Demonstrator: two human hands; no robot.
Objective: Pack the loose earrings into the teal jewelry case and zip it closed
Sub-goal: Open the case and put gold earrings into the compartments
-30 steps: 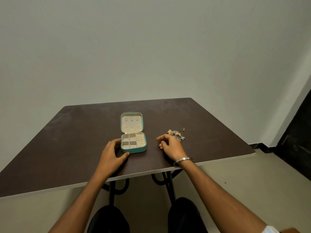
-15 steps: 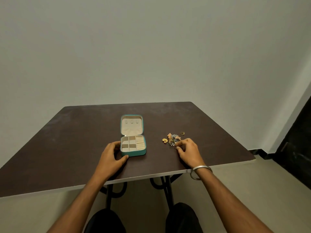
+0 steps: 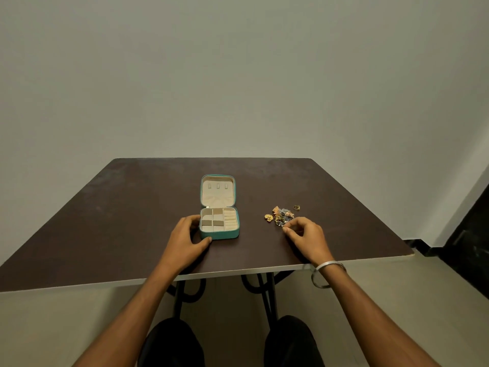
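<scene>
Your left hand [image 3: 185,235] is gripping the open teal case [image 3: 219,223] at frame center; your right hand [image 3: 307,235] is pinching at the near edge of the earrings [image 3: 281,215] lying just right of it.

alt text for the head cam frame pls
A person's left hand steadies an open teal jewelry case on a dark table, while the right hand pinches at a small pile of loose earrings beside it.
</scene>
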